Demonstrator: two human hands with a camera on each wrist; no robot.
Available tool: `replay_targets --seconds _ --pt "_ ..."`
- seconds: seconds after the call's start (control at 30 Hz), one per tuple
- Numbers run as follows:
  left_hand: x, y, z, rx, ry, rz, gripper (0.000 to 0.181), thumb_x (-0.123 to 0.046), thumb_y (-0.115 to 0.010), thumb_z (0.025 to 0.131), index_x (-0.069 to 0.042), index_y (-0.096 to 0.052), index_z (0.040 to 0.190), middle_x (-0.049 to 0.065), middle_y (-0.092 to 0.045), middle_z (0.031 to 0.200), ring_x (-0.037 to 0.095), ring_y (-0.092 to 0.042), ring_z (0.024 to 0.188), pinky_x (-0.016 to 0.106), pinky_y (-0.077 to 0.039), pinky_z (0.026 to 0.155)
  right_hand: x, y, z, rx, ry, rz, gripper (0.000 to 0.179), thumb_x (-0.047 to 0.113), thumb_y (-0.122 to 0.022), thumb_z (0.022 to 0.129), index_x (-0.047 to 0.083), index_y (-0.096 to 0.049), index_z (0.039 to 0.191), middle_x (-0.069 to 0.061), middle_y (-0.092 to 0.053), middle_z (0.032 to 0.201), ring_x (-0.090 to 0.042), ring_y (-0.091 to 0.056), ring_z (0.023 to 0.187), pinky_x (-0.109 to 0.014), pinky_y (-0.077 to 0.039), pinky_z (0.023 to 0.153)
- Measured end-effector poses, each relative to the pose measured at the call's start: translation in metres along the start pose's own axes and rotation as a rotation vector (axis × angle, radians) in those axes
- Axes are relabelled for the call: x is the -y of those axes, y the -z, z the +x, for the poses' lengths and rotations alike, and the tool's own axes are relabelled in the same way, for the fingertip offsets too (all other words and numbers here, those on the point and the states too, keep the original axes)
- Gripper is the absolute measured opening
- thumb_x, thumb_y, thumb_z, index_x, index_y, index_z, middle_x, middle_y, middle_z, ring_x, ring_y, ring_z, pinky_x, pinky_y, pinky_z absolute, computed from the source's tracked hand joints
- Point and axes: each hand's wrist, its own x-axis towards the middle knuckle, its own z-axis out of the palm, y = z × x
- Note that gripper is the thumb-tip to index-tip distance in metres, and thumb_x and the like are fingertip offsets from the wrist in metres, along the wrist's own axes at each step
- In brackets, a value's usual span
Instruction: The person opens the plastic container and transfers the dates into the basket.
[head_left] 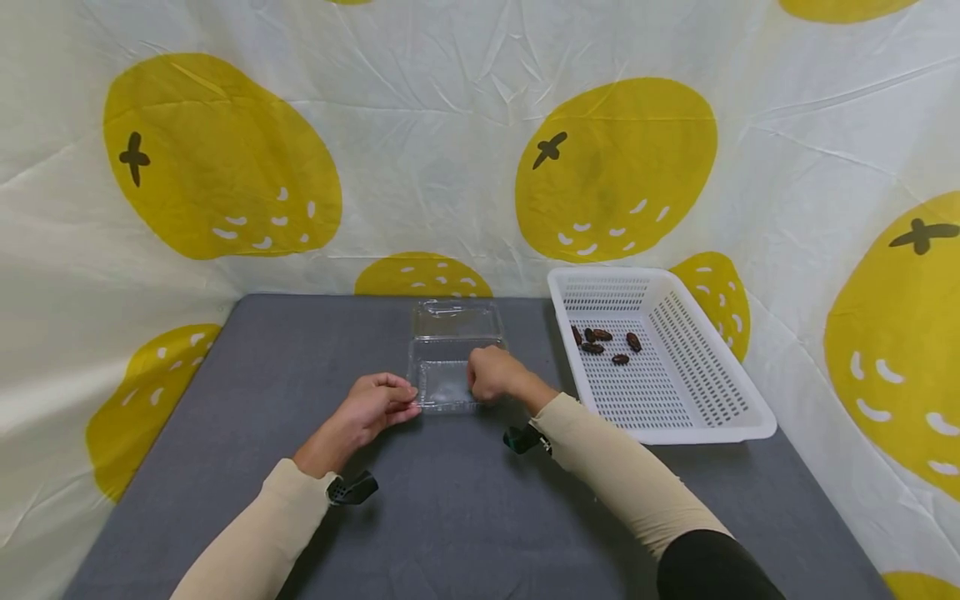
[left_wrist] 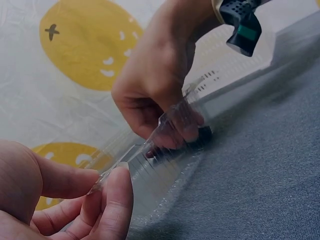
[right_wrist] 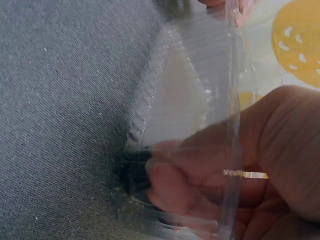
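Note:
A clear plastic clamshell box [head_left: 446, 385] lies on the table with its lid [head_left: 457, 320] folded back. My left hand [head_left: 381, 404] pinches the box's near left rim between thumb and fingers, as the left wrist view [left_wrist: 82, 195] shows. My right hand [head_left: 495, 373] reaches into the right side of the box with curled fingers. At its fingertips, a dark brown date [right_wrist: 135, 172] shows blurred through the clear wall in the right wrist view. Dark brown also shows under those fingers in the left wrist view. The fingers partly hide it.
To the right stands a white perforated plastic basket [head_left: 678, 435] holding several dark brown dates [head_left: 592, 348]. The grey cloth-covered table [head_left: 315, 342] meets a white curtain [head_left: 427, 192] with yellow fruit prints at the back and sides.

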Motion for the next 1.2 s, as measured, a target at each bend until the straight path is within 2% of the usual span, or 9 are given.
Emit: replay_targets --seconds 0.13,0.3,0.53,0.7,0.93,1.1,1.2 --pt "0.000 -0.002 0.000 0.003 -0.005 -0.008 0.011 0.005 -0.065 0.098 -0.005 -0.063 0.093 0.006 -0.063 0.080 0.013 -0.069 0.068 0.026 -0.066 0.068 -0.006 0.001 -0.001 -0.035 0.055 0.025 0.032 -0.004 -0.064 0.076 0.018 -0.064 0.054 0.010 -0.051 0.053 -0.010 -0.042 0.052 -0.022 -0.034 0.047" --pt "-0.001 -0.002 0.000 0.006 -0.002 -0.009 0.010 0.004 -0.066 0.098 -0.004 -0.063 0.093 0.005 -0.063 0.080 0.013 -0.068 0.067 0.027 -0.066 0.068 -0.011 0.010 -0.006 -0.070 0.103 0.124 0.021 -0.003 -0.072 0.070 0.017 -0.074 0.062 0.009 -0.063 0.058 -0.009 -0.052 0.056 -0.021 -0.045 0.052" --pt "-0.002 -0.002 -0.001 0.007 0.005 0.011 0.006 0.004 -0.066 0.098 -0.001 -0.062 0.099 0.006 -0.063 0.082 0.014 -0.068 0.069 0.027 -0.066 0.069 -0.008 0.033 -0.018 -0.062 0.057 0.358 0.011 0.001 -0.082 0.076 0.012 -0.080 0.076 0.000 -0.076 0.075 -0.014 -0.063 0.066 -0.027 -0.055 0.060" --pt "-0.001 -0.002 0.000 0.007 0.006 0.006 0.009 0.005 -0.066 0.098 -0.003 -0.062 0.095 0.006 -0.063 0.081 0.014 -0.068 0.069 0.026 -0.066 0.069 -0.010 0.048 -0.028 -0.062 0.002 0.520 0.008 0.000 -0.082 0.080 0.007 -0.081 0.084 -0.004 -0.077 0.077 -0.020 -0.068 0.068 -0.029 -0.057 0.062" --pt "0.000 -0.002 0.002 0.005 0.005 0.010 0.008 0.003 -0.066 0.098 -0.003 -0.063 0.094 0.005 -0.063 0.082 0.013 -0.068 0.069 0.026 -0.066 0.069 -0.023 0.070 -0.044 -0.075 -0.007 0.578 0.012 0.000 -0.081 0.081 0.000 -0.080 0.092 -0.004 -0.077 0.079 -0.019 -0.068 0.074 -0.032 -0.058 0.068" --pt "0.002 -0.001 0.002 0.007 0.001 0.025 0.006 0.002 -0.068 0.098 -0.001 -0.063 0.098 0.005 -0.063 0.082 0.013 -0.069 0.069 0.027 -0.066 0.071 -0.037 0.078 -0.054 -0.090 -0.034 0.593 0.010 0.003 -0.081 0.083 0.003 -0.080 0.093 -0.006 -0.078 0.083 -0.020 -0.071 0.078 -0.038 -0.061 0.077" --pt "0.003 -0.001 0.001 0.009 -0.002 0.031 0.008 0.002 -0.068 0.097 0.001 -0.062 0.102 0.005 -0.064 0.083 0.013 -0.069 0.070 0.027 -0.066 0.071 -0.046 0.082 -0.059 -0.114 -0.048 0.592 0.010 0.004 -0.081 0.083 0.003 -0.080 0.092 -0.006 -0.078 0.083 -0.022 -0.071 0.079 -0.037 -0.060 0.078"
